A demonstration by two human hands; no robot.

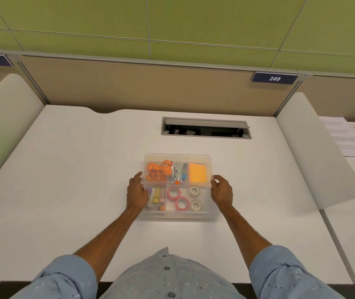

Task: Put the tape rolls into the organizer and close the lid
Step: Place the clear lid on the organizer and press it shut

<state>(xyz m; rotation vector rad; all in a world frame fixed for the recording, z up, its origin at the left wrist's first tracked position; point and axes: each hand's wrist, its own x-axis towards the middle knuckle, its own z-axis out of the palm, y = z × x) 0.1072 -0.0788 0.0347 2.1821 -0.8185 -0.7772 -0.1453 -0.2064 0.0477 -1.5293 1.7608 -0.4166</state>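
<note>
A clear plastic organizer [178,217] sits in the middle of the white desk. Two pink tape rolls [178,198] lie in its front middle compartment. Two white tape rolls [195,197] lie in the front right one. A clear lid [176,157] rests over the organizer, shifted slightly toward the far side. My left hand [136,194] grips the lid's left edge. My right hand [221,190] pinches its right edge. I cannot tell whether the lid is fully seated.
Other compartments hold an orange lanyard [158,170], a stapler [177,171], orange sticky notes [197,172] and small tubes [156,195]. An open cable hatch [205,129] lies behind the organizer. White side dividers [314,152] flank the desk. Papers [344,139] lie beyond the right one.
</note>
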